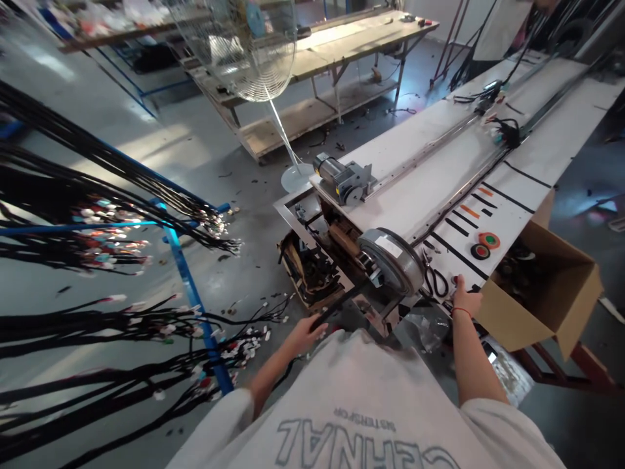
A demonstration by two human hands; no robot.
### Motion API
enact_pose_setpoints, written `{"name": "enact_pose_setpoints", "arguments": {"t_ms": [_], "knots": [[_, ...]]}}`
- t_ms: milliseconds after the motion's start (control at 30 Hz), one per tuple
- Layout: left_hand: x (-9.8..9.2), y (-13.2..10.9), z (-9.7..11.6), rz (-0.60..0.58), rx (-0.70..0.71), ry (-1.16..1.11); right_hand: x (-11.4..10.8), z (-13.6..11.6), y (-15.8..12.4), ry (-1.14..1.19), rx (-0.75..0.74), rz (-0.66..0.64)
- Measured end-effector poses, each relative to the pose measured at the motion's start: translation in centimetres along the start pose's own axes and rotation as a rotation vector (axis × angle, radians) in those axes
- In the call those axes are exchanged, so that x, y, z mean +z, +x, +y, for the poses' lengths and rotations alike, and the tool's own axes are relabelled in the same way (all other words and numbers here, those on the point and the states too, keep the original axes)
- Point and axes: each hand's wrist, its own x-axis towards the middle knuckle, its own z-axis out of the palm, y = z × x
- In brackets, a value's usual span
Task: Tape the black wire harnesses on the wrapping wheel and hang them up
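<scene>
My left hand [306, 333] reaches toward the near end of a long white conveyor bench [420, 189], its fingers curled round a black cable [336, 306] that runs from the machine. My right hand [465, 299] rests on the bench's near edge beside black scissors [436, 281], with a red string at the wrist; its fingers are mostly hidden. A large grey drum wheel [393, 260] sits between my two hands at the bench end. A grey motor [342, 179] stands behind it.
Bundles of black wire harnesses [97, 260] with coloured connectors hang on a blue rack at the left. An open cardboard box [547, 286] stands at the right. A standing fan [244, 52] and wooden benches are behind. Another person stands at the far right top.
</scene>
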Motion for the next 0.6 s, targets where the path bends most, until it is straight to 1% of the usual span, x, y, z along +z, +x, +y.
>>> {"name": "enact_pose_setpoints", "arguments": {"t_ms": [67,100,167,267,333,433,600], "knots": [[0.3,-2.2,0.7,0.099,-0.026,0.026,0.1,0.1,0.2,0.002,-0.007,0.001],[0.6,-2.7,1.4,0.137,-0.038,0.045,0.2,0.2,0.3,0.002,-0.011,0.002],[1.0,-2.9,3.0,0.168,-0.051,0.053,0.2,0.3,0.4,0.002,-0.018,0.001],[1.3,-1.6,5.1,0.157,-0.053,0.050,0.2,0.3,0.5,-0.008,-0.024,-0.003],[1.2,-0.5,6.1,0.140,-0.048,0.052,0.2,0.2,0.5,-0.026,-0.023,-0.005],[1.1,0.8,7.1,0.137,-0.032,0.062,0.1,0.0,0.4,-0.042,-0.025,-0.007],[1.5,2.7,8.3,0.176,0.040,0.084,0.1,-0.1,0.3,-0.009,-0.018,0.002]]}}
